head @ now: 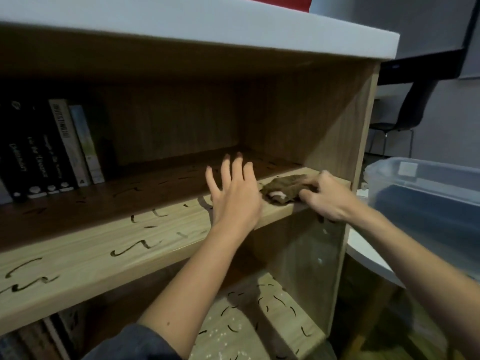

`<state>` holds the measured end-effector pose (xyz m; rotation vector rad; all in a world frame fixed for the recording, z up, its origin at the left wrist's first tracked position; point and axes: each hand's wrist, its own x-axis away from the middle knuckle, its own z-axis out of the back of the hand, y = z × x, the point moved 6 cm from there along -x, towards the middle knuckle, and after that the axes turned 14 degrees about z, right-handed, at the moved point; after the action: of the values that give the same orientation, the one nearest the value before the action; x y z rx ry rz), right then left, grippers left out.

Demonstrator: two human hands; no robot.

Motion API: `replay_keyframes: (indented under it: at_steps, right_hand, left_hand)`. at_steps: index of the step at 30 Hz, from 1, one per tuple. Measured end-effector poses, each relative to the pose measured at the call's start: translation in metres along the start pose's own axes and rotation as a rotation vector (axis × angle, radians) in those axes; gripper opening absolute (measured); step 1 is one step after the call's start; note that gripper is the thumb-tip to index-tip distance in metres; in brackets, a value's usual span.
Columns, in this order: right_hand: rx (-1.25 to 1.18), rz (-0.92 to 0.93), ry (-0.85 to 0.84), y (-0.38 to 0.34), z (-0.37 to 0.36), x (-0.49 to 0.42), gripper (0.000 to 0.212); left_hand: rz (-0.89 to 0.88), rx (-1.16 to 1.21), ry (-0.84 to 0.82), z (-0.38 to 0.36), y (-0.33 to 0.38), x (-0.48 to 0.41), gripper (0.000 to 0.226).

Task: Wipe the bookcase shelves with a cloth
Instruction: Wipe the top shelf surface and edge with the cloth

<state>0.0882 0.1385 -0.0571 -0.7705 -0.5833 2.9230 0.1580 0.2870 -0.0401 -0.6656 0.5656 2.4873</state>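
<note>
A person's right hand (327, 201) grips a bunched brown cloth (281, 189) at the right end of a wooden shelf (104, 245), centre-right of the frame, its fingers (310, 181) curled over the wad's right side. The cloth lies lengthwise along the shelf's front edge. The left hand (235, 196) is spread flat and holds nothing; it sits just left of the cloth, though contact with the board cannot be told. Dark marks (135, 246) run leftward toward the lower left and the books (52, 146) - so the likely stroke is a leftward sweep, with the left hand in its path.
</note>
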Motion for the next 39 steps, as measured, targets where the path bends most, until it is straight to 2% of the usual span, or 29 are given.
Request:
replay_keyframes:
  at_steps: [2, 3, 6, 8, 9, 12, 13, 15, 17, 18, 21, 23, 26, 29, 31, 34, 37, 39]
  right_hand:
    - [-0.003, -0.146, 0.07, 0.033, 0.021, -0.014, 0.018]
    - [0.013, -0.153, 0.065, 0.035, 0.017, -0.02, 0.018]
    - [-0.023, 0.077, 0.014, -0.008, -0.023, -0.021, 0.025]
    - [-0.068, 0.172, -0.03, -0.021, -0.024, -0.011, 0.031]
    - [-0.074, 0.141, -0.062, -0.007, -0.014, -0.013, 0.028]
    - [0.042, -0.098, -0.087, 0.047, 0.023, -0.029, 0.028]
    - [0.079, -0.1, -0.09, 0.047, 0.021, -0.033, 0.03]
    - [0.145, 0.054, -0.117, 0.022, 0.0, -0.034, 0.035]
    - [0.135, 0.182, -0.076, -0.001, -0.012, -0.019, 0.037]
    - [0.132, 0.176, -0.062, 0.002, -0.006, -0.014, 0.036]
    - [0.204, 0.005, -0.105, 0.048, 0.013, -0.031, 0.042]
    - [0.266, -0.011, -0.163, 0.052, 0.005, -0.056, 0.046]
    - [0.183, 0.041, -0.193, 0.031, -0.016, -0.071, 0.047]
    - [0.145, 0.14, -0.135, 0.032, 0.0, -0.033, 0.04]
    - [0.116, 0.08, -0.142, 0.046, 0.011, -0.021, 0.04]
    - [0.188, -0.038, -0.237, 0.056, 0.011, -0.057, 0.042]
    - [0.183, -0.008, -0.273, 0.047, -0.013, -0.086, 0.044]
    - [0.162, 0.094, -0.231, 0.032, -0.015, -0.071, 0.039]
  left_hand:
    - [-0.016, -0.02, 0.038, 0.001, 0.003, 0.0, 0.063]
    - [-0.014, -0.036, 0.033, 0.0, 0.004, 0.002, 0.061]
    - [0.023, -0.067, 0.018, -0.003, 0.005, 0.002, 0.049]
    - [0.068, -0.053, 0.01, -0.003, 0.001, 0.001, 0.045]
    - [0.076, -0.049, -0.011, -0.004, 0.003, 0.002, 0.044]
    - [0.047, -0.04, -0.11, -0.007, 0.013, 0.004, 0.044]
    - [0.047, -0.039, -0.127, -0.006, 0.017, 0.002, 0.044]
    - [0.061, -0.024, -0.142, -0.004, 0.024, -0.005, 0.042]
    - [0.095, -0.019, -0.132, -0.003, 0.026, -0.011, 0.039]
    - [0.11, -0.018, -0.133, -0.005, 0.024, -0.012, 0.038]
    - [0.142, -0.04, -0.163, -0.017, 0.013, -0.01, 0.038]
    - [0.184, -0.002, -0.18, -0.02, 0.006, -0.01, 0.039]
    - [0.141, -0.01, -0.108, -0.019, 0.011, -0.011, 0.04]
    - [0.12, -0.007, -0.022, -0.017, 0.013, -0.008, 0.04]
    - [0.125, -0.014, -0.018, -0.018, 0.011, -0.009, 0.04]
    - [0.136, -0.004, -0.041, -0.017, 0.012, -0.01, 0.04]
    - [0.153, -0.009, -0.046, -0.015, 0.01, -0.006, 0.039]
    - [0.156, -0.025, -0.038, -0.015, 0.009, -0.007, 0.039]
